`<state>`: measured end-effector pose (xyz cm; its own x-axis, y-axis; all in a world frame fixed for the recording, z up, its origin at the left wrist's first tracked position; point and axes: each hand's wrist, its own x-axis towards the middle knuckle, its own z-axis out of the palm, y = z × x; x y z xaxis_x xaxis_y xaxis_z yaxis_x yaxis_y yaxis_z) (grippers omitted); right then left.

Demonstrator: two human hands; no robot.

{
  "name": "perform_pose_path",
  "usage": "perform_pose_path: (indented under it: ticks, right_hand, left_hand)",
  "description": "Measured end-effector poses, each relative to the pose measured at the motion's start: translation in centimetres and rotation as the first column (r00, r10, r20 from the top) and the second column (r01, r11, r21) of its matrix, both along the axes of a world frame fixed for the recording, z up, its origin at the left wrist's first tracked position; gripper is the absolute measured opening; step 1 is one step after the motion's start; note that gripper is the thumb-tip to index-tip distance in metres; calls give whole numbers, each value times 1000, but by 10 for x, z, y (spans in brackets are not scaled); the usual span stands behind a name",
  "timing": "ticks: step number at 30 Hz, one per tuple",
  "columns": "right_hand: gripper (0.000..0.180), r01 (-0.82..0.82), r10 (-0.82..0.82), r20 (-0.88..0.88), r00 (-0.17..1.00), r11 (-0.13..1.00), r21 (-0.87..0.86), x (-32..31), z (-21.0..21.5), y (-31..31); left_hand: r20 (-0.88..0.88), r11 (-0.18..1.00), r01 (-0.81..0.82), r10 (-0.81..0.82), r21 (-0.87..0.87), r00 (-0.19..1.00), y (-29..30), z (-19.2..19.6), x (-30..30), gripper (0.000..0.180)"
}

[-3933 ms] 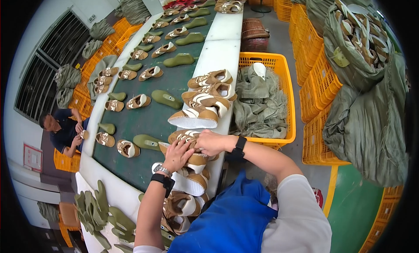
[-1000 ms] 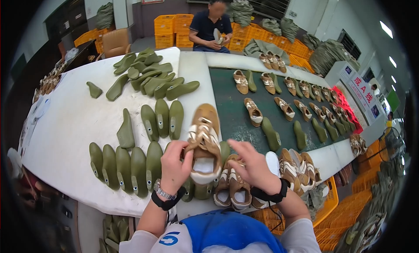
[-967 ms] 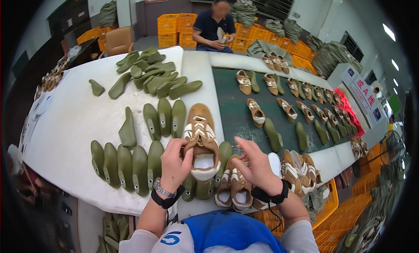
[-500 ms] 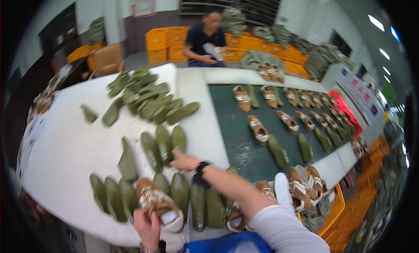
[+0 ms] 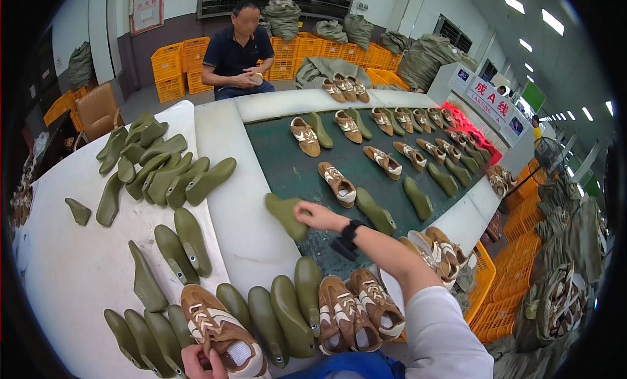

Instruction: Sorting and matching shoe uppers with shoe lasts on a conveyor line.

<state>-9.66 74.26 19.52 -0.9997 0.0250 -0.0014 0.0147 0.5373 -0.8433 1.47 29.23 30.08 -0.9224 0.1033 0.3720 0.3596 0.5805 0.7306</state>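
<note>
In my right hand [image 5: 319, 217] is a green shoe last [image 5: 282, 215], gripped by one end over the near left edge of the dark green belt [image 5: 287, 162]. My left hand [image 5: 202, 364] pinches the collar of a brown sneaker [image 5: 225, 333] with cream stripes, its toe pointing away. Under and beside that sneaker lies a row of green lasts [image 5: 286, 312]. Several more brown sneakers [image 5: 346, 310] stand to the right of this row. Two lasts [image 5: 189, 240] lie side by side farther up, with a single last [image 5: 147, 274] on its side nearby.
A heap of lasts [image 5: 163, 176] covers the far part of the white table [image 5: 59, 242]. Along the belt, sneakers [image 5: 336, 183] are set beside lasts. A person [image 5: 238, 52] sits across the table, holding a shoe-like piece. Orange crates [image 5: 486, 281] stand at right.
My right hand has picked up one of the three grouped lasts and carried it right to the belt. My left hand stays on the sneaker. The view has swung right.
</note>
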Motion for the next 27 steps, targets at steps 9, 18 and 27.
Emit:
perform_pose_path:
  ticks: [9,18,27]
  right_hand:
    - [56,-563,63,752,656,704,432,78,-55,46]
    - [67,-125,-159,568,808,895,429,70,-33,12]
    - [43,-203,-116,413,903,732,650,74,23,-29]
  left_hand:
    - [-32,978,202,-204,-44,978,46,25,-2,16]
    - [1,966,251,-251,-64,968,52,23,6,16]
    - [-7,973,219,-219,77,976,52,0,2,10]
